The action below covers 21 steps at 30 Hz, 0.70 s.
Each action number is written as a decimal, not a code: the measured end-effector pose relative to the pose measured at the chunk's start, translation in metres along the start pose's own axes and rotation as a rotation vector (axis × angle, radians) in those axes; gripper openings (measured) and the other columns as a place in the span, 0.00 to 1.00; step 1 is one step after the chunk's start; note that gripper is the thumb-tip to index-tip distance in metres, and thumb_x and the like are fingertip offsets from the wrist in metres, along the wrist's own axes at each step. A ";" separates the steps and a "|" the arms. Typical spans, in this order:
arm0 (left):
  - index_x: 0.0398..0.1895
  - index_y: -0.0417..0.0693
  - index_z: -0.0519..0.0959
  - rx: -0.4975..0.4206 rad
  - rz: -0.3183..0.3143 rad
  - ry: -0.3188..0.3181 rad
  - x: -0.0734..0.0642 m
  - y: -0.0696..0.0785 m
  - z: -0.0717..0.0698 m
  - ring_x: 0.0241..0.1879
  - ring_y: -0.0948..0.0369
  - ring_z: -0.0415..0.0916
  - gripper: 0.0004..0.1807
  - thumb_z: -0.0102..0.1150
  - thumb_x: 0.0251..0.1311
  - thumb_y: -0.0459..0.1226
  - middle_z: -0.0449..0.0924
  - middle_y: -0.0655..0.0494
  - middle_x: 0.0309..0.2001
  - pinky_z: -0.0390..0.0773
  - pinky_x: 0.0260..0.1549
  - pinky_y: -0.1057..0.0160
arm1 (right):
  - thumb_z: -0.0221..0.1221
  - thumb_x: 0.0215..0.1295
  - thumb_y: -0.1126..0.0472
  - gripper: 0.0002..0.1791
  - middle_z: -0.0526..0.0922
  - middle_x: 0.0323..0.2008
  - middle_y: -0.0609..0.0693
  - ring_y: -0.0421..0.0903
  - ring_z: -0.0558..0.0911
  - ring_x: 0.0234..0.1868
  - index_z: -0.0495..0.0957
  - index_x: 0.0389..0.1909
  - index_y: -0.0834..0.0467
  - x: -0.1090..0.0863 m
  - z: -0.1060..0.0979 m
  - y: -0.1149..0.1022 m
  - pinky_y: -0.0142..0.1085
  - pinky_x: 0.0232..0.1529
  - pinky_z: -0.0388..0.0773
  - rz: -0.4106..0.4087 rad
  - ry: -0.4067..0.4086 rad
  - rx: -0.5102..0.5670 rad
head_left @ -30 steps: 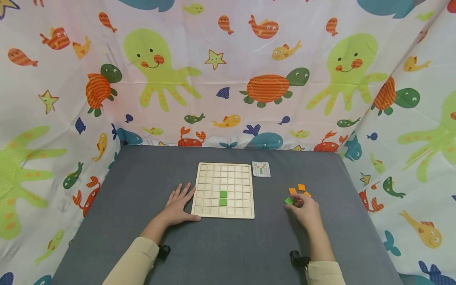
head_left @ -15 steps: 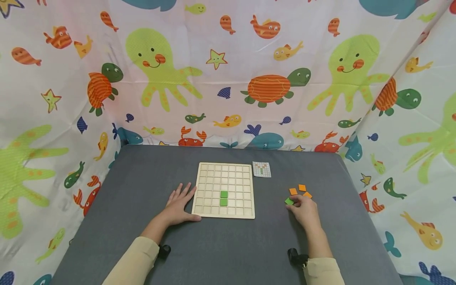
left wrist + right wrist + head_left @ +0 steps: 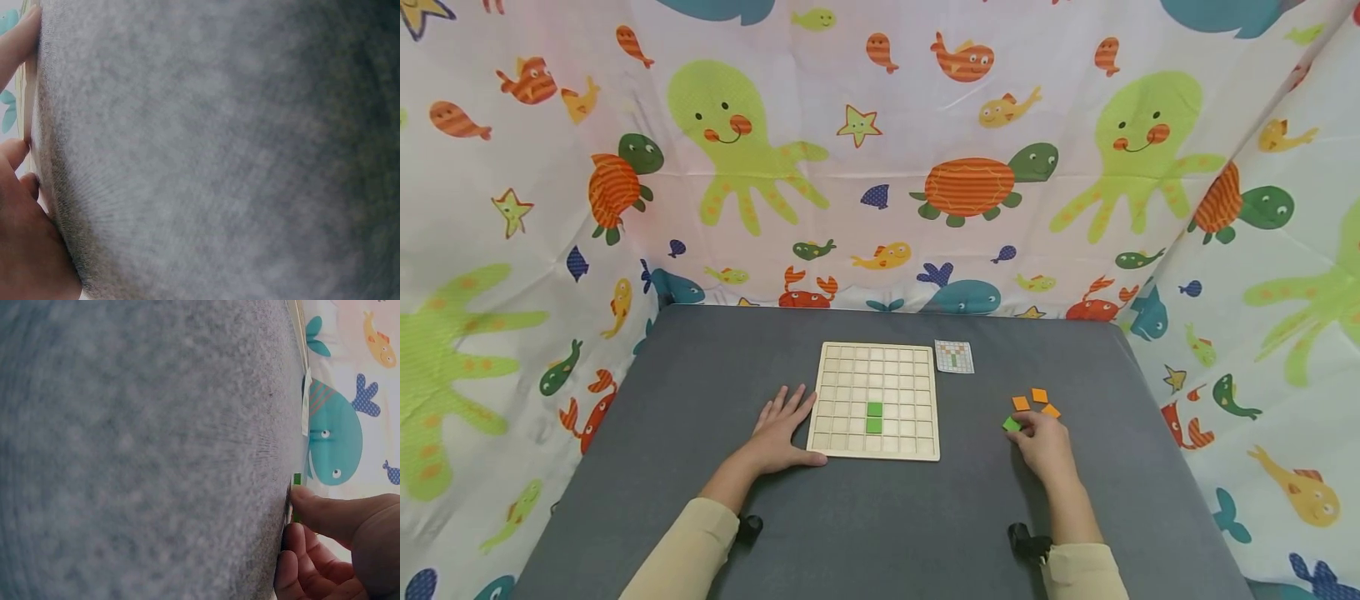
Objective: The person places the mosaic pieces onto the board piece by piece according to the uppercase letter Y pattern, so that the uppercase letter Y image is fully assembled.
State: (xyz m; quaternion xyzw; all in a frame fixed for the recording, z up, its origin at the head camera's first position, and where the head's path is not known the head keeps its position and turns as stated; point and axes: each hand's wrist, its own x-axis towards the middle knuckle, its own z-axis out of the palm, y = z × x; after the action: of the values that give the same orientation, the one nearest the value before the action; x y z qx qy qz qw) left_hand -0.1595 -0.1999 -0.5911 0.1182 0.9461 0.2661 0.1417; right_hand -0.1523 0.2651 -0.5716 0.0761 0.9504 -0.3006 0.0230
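A pale wooden grid board (image 3: 842, 375) lies on the grey table, two green square tiles (image 3: 874, 417) set one above the other in its lower middle cells. My left hand (image 3: 775, 433) lies with spread fingers at the board's left edge, thumb by its near left corner; in the left wrist view its fingertips are at the board's side. Over to the right, my right hand (image 3: 1043, 442) pinches a green tile (image 3: 1011, 424) between thumb and fingers, low at the tabletop. Part of that tile is hidden by the thumb (image 3: 319, 509) in the right wrist view.
Several orange tiles (image 3: 1039, 395) lie just beyond my right hand. A small printed card (image 3: 954, 357) with a coloured grid pattern rests by the board's far right corner. A sea-animal curtain (image 3: 880, 100) hangs behind and beside the grey table (image 3: 730, 350).
The whole scene has shifted slightly rightward in the head view. Both hands and the tiles keep almost the same places; my right hand has moved very little over the green tile.
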 end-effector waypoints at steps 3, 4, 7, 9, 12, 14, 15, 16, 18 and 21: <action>0.83 0.59 0.48 0.004 -0.002 -0.007 0.001 0.001 0.001 0.81 0.44 0.27 0.68 0.72 0.41 0.69 0.39 0.51 0.83 0.35 0.75 0.36 | 0.68 0.64 0.64 0.19 0.85 0.41 0.59 0.53 0.83 0.40 0.82 0.55 0.65 0.001 -0.002 0.001 0.47 0.38 0.80 -0.025 -0.003 -0.006; 0.83 0.59 0.48 0.006 -0.004 -0.008 0.001 0.001 0.001 0.81 0.44 0.27 0.68 0.72 0.41 0.69 0.39 0.51 0.83 0.35 0.75 0.36 | 0.67 0.65 0.63 0.19 0.84 0.41 0.59 0.53 0.82 0.40 0.82 0.55 0.65 0.001 -0.002 0.001 0.48 0.39 0.79 -0.035 -0.005 -0.008; 0.82 0.59 0.48 0.007 -0.007 -0.009 0.002 0.001 0.000 0.81 0.44 0.26 0.68 0.72 0.41 0.69 0.38 0.51 0.83 0.35 0.75 0.36 | 0.66 0.66 0.63 0.19 0.83 0.46 0.61 0.54 0.81 0.42 0.81 0.56 0.64 0.003 -0.003 0.000 0.50 0.42 0.78 -0.063 -0.007 -0.008; 0.83 0.59 0.48 0.008 -0.012 -0.011 0.002 0.001 0.000 0.81 0.44 0.26 0.68 0.73 0.41 0.69 0.38 0.52 0.83 0.35 0.76 0.36 | 0.65 0.67 0.63 0.19 0.81 0.49 0.62 0.54 0.80 0.43 0.81 0.57 0.63 0.004 -0.002 -0.003 0.51 0.44 0.77 -0.082 -0.005 -0.008; 0.83 0.58 0.48 0.010 -0.008 -0.010 0.002 0.001 0.000 0.81 0.43 0.26 0.68 0.73 0.41 0.68 0.38 0.51 0.83 0.35 0.75 0.35 | 0.64 0.68 0.63 0.18 0.80 0.50 0.62 0.54 0.79 0.44 0.81 0.57 0.63 0.007 -0.002 -0.008 0.51 0.45 0.76 -0.120 -0.004 -0.007; 0.83 0.59 0.48 0.009 -0.008 -0.014 0.003 0.001 0.000 0.81 0.44 0.26 0.68 0.73 0.41 0.69 0.38 0.52 0.83 0.35 0.76 0.36 | 0.64 0.68 0.63 0.18 0.80 0.50 0.61 0.54 0.79 0.44 0.81 0.56 0.62 0.008 -0.003 -0.013 0.51 0.46 0.77 -0.146 -0.006 -0.006; 0.83 0.59 0.48 0.008 -0.005 -0.013 0.003 0.001 0.000 0.81 0.44 0.26 0.68 0.72 0.41 0.69 0.38 0.51 0.83 0.35 0.75 0.36 | 0.64 0.68 0.63 0.18 0.80 0.50 0.61 0.55 0.79 0.45 0.81 0.56 0.62 0.009 -0.003 -0.016 0.51 0.45 0.77 -0.161 -0.006 -0.002; 0.82 0.58 0.48 0.005 -0.002 -0.012 0.003 0.001 0.001 0.81 0.43 0.26 0.67 0.72 0.41 0.69 0.38 0.51 0.83 0.35 0.75 0.36 | 0.65 0.67 0.63 0.17 0.80 0.50 0.61 0.55 0.80 0.45 0.81 0.56 0.62 0.009 -0.003 -0.019 0.52 0.45 0.78 -0.172 -0.007 0.001; 0.82 0.58 0.48 0.001 0.000 -0.011 0.003 0.001 0.001 0.81 0.44 0.26 0.67 0.72 0.42 0.69 0.38 0.51 0.83 0.34 0.75 0.36 | 0.65 0.67 0.62 0.17 0.80 0.50 0.60 0.55 0.80 0.46 0.82 0.55 0.61 0.011 -0.004 -0.026 0.51 0.45 0.79 -0.185 -0.010 0.001; 0.82 0.58 0.48 0.001 0.000 -0.008 0.003 0.000 0.002 0.81 0.44 0.27 0.67 0.72 0.41 0.69 0.39 0.51 0.83 0.35 0.76 0.36 | 0.66 0.67 0.62 0.17 0.80 0.50 0.59 0.55 0.81 0.47 0.83 0.55 0.60 0.014 -0.005 -0.035 0.52 0.46 0.80 -0.203 -0.016 0.004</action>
State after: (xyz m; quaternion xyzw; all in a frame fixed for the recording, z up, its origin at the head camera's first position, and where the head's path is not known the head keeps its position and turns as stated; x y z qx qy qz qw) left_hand -0.1613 -0.1980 -0.5932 0.1191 0.9457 0.2650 0.1454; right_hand -0.1715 0.2410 -0.5490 -0.0229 0.9524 -0.3040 -0.0003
